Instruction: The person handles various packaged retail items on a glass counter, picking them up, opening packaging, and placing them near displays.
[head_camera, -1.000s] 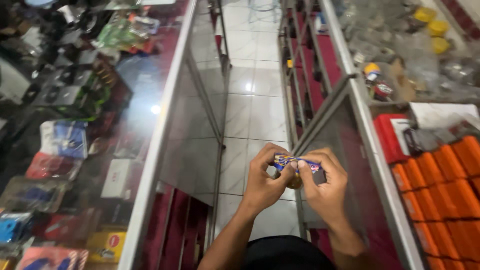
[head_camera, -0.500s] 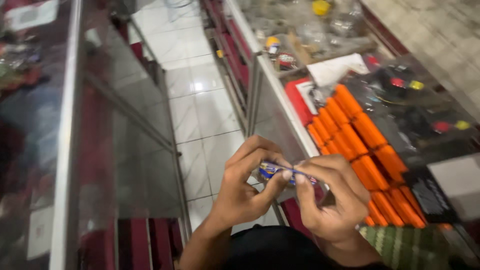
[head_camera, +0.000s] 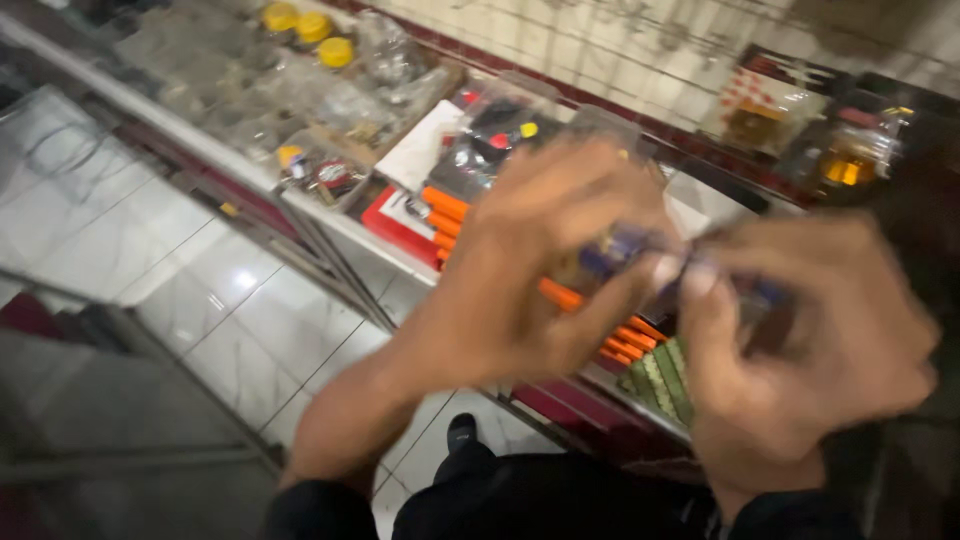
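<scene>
A small, blurred blue-and-purple packet (head_camera: 640, 252) is being held between the two hands, raised in front of the chest and above the glass-topped desk (head_camera: 350, 232). The left hand (head_camera: 530, 270) is being closed on the packet's left end, thumb below and fingers curled over the top. The right hand (head_camera: 800, 340) is being pinched onto the right end, its fingertips (head_camera: 700, 285) pressed to the packet. Both grips are being kept clamped on the packet; finer detail is being lost to motion blur.

The desk is being seen as a display case with a pale metal frame, running from upper left to lower right. Under its glass, a row of orange rectangular boxes (head_camera: 600, 325) is being shown, partly hidden behind the hands. A red flat tray (head_camera: 395, 225) is lying just beside the orange row, and a white sheet of paper (head_camera: 425, 145) is lying beyond it. Green patterned packs (head_camera: 665, 385) are being seen near the right hand, at the lower end of the orange row. Yellow round lids (head_camera: 310, 30) on clear jars are standing at the far left end, among clear plastic bags.

Behind the desk, a pale tiled wall (head_camera: 620, 50) is being seen. The floor of glossy white tiles (head_camera: 200, 290) is being lit with a bright reflection, in the aisle to the left. Dark clothing (head_camera: 540, 500) is being seen at the bottom edge.
</scene>
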